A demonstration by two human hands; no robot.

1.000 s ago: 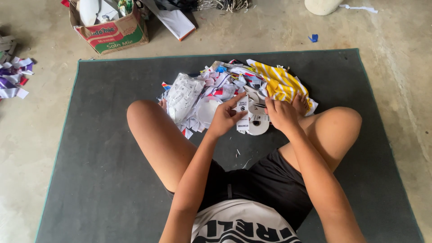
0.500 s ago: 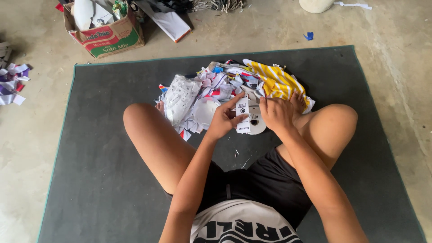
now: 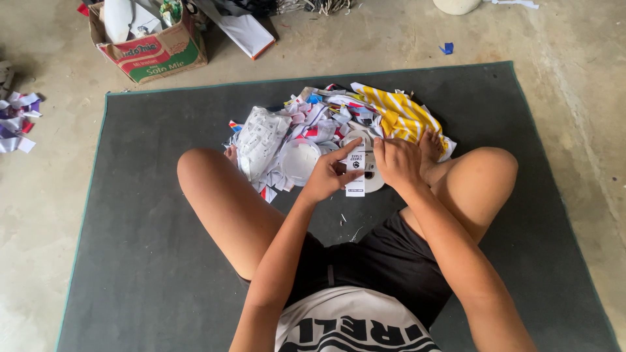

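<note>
Both hands pinch one white printed paper strip [image 3: 356,171]: left hand [image 3: 326,177] on its left edge, right hand [image 3: 398,163] on its right, just before the torn paper scrap pile [image 3: 313,130] on grey mat [image 3: 130,261].

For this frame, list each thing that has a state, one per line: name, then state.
left hand: fingers closed on the white paper strip.
right hand: gripping the strip's other edge.
white paper strip: held upright between both hands, over a round white piece.
paper scrap pile: heaped loose on the mat.
grey mat: laid flat on the floor.
cardboard box: open, filled.
</note>
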